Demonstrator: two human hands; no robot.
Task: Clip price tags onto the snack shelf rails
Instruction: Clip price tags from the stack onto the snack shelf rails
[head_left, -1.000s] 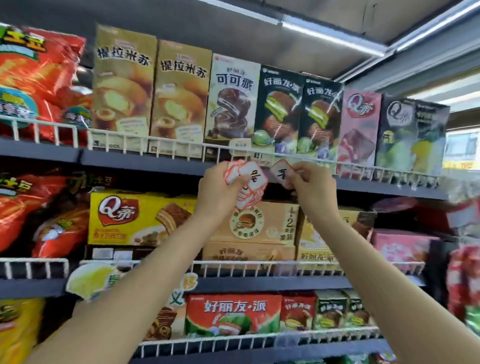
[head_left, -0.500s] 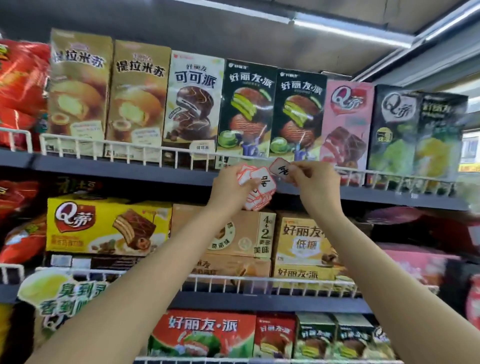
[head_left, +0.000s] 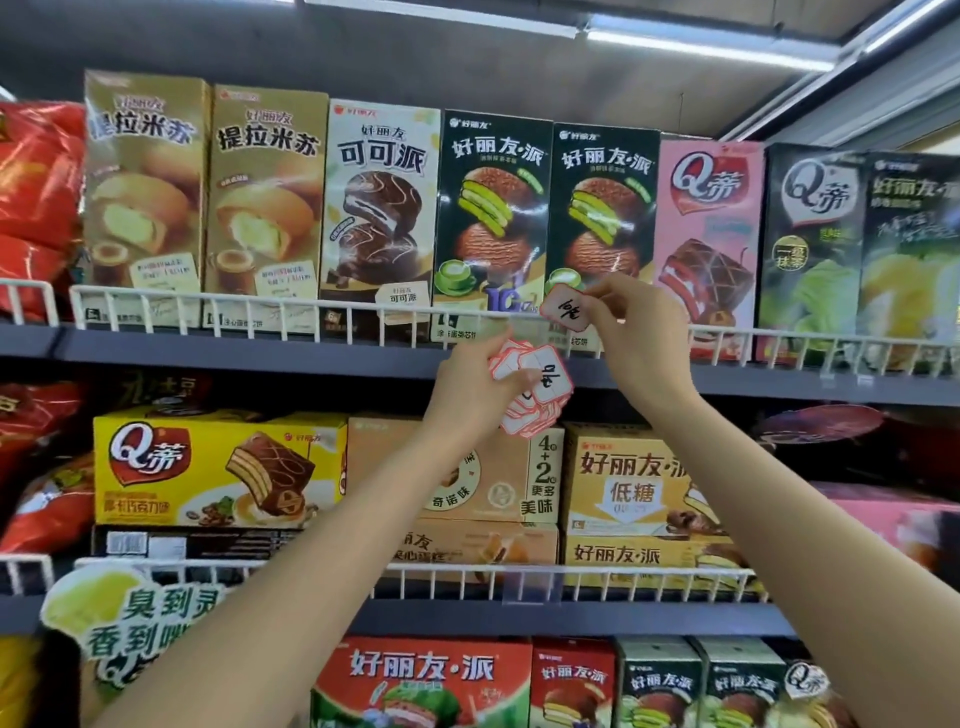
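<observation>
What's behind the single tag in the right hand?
Behind the tag pinched by the right hand: the white wire rail and a dark green pie box. The box's bottom label is partly covered.

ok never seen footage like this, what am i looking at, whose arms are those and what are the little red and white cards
There is no machine here. A person wears a wide-angle camera on the head, so you see what they see: their own two bare arms reaching up to a shop shelf.

The left hand grips a stack of price tags, small white cards with red edges and handwritten marks. The right hand pinches a single price tag and holds it up at the white wire rail along the front of the top shelf, in front of the dark green pie boxes. Whether it is already clipped on, I cannot tell.

The shelves hold snack boxes: gold boxes at the left, a pink box to the right, yellow and tan boxes on the shelf below, and red bags at the far left.
</observation>
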